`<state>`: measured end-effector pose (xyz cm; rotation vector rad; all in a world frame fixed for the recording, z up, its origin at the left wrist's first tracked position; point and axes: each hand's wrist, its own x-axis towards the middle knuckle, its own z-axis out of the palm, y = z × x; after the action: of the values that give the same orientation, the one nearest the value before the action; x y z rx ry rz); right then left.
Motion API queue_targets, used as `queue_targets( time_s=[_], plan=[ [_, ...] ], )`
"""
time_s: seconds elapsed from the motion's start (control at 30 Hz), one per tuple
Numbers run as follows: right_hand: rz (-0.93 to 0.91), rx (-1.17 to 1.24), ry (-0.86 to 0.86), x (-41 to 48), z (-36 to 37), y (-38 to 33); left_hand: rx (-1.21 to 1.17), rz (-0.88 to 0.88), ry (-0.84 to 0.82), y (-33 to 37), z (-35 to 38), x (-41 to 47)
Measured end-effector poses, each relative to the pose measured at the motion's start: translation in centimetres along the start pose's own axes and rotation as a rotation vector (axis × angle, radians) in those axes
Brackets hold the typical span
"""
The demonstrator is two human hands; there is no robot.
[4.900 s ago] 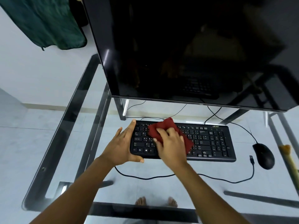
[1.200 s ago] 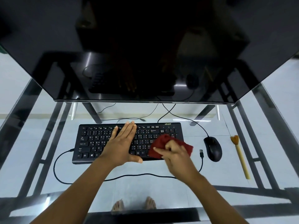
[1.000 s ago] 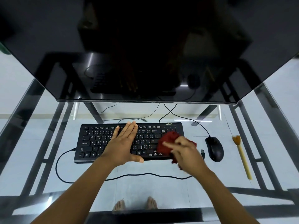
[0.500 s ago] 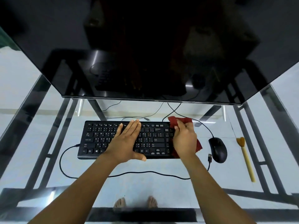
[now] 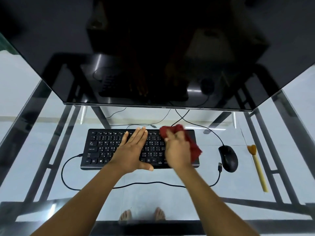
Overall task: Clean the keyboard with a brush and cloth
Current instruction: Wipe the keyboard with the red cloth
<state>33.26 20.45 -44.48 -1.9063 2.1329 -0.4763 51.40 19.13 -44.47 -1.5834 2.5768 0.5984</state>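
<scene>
1. Glass table [image 5: 196, 198], dark metal frame. Pale tiled floor and the person's bare feet [image 5: 142, 217] visible through the glass, at the near edge.
2. Black keyboard [image 5: 102, 147] lies flat on the glass, centre-left, long side parallel to the near edge. Its cable [image 5: 68, 183] leaves the left end, loops toward the near side and runs right under both forearms, ending in a loose USB plug [image 5: 220, 166] just left of the mouse.
3. Left hand [image 5: 132, 153]: flat, palm down on the middle of the keyboard, fingers straight and close together, pointing to the far edge; thumb spread along the near rim. Holds nothing; presses on the keys.
4. Right hand [image 5: 177, 149]: on the right end of the keyboard, fingers closed on a dark red cloth [image 5: 192, 147]. Hand slightly motion-blurred. Cloth is bunched, sticking out past the fingertips at the far edge and past the hand's right side, overhanging the keyboard's right end.
5. The two hands are apart, with a strip of keys between them.
6. Black mouse [image 5: 228, 158] on the glass right of the keyboard, not touching it; cord runs back under the monitor.
7. Brush [image 5: 258, 169], pale yellow handle, orange-brown bristle head at the far end, lies near the table's right side, well apart from both hands.
8. Large dark monitor [image 5: 153, 48] fills the upper view, screen off, reflecting keyboard and hands.
</scene>
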Motion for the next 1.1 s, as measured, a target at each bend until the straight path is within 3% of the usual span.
queue_targets(
  time_s=[0.07, 0.13, 0.27, 0.33, 0.4, 0.5, 0.57, 0.7, 0.77, 0.83, 0.9, 1.1],
  plan=[
    [-0.239, 0.019, -0.129, -2.0, 0.7, -1.9, -0.009, 0.003, 0.005, 0.0, 0.0, 0.1],
    [-0.324, -0.002, -0.142, -2.0, 0.3, -0.1, -0.008, 0.006, -0.005, -0.1, 0.0, 0.1],
    [0.032, 0.023, 0.157, -0.3, -1.2, 6.2, 0.007, 0.002, -0.015, -0.2, 0.1, -0.1],
    [0.055, 0.042, 0.191, -1.3, -0.7, 5.3, 0.002, 0.003, -0.010, -0.3, 0.2, -0.1],
    [-0.147, 0.004, 0.128, -3.3, 0.3, 2.4, 0.005, 0.004, 0.000, -0.2, 0.2, 0.0],
    [-0.504, -0.031, -0.151, -5.6, 0.7, 1.4, 0.021, 0.015, 0.006, -0.2, 0.1, 0.0],
    [-0.428, 0.026, -0.139, -4.6, -0.4, 4.1, 0.005, 0.015, 0.005, -0.3, 0.1, -0.1],
    [-0.104, 0.091, 0.093, -3.8, -2.0, 7.8, 0.001, 0.014, -0.006, -0.2, 0.0, -0.1],
    [-0.181, 0.022, 0.065, -4.9, -1.3, 5.3, 0.011, 0.009, -0.010, -0.1, -0.1, -0.1],
    [-0.380, -0.002, -0.088, -6.4, -0.5, 2.9, 0.018, 0.001, -0.013, -0.1, -0.1, -0.1],
    [-0.427, 0.064, -0.192, -6.0, -0.8, 3.3, 0.030, 0.000, -0.025, 0.0, -0.3, 0.0],
    [0.097, 0.153, 0.118, -3.8, -2.5, 6.6, 0.014, 0.010, -0.014, -0.1, -0.1, 0.0]
  ],
)
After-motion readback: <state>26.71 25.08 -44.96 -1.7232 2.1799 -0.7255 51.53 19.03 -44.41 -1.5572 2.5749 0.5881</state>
